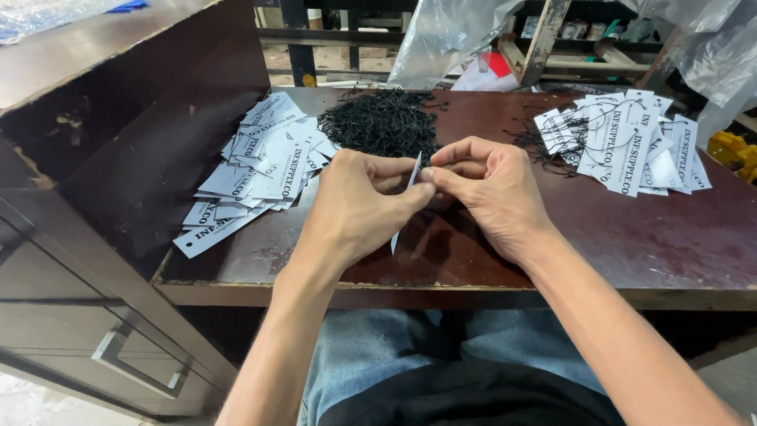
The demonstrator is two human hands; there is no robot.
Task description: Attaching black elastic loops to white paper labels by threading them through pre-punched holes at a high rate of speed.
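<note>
My left hand and my right hand meet over the middle of the dark wooden table. Between their fingertips they pinch one narrow white paper tag, seen edge-on and hanging down. Whether a black string is also held is hidden by the fingers. A pile of loose black strings lies just behind my hands. A spread heap of plain white tags lies to the left. At the right lies a heap of white tags with black strings tied on them.
A tall dark wooden cabinet with a metal drawer handle stands against the table's left side. Clear plastic sheeting and a wooden rack stand behind the table. My lap in blue trousers is under the front edge.
</note>
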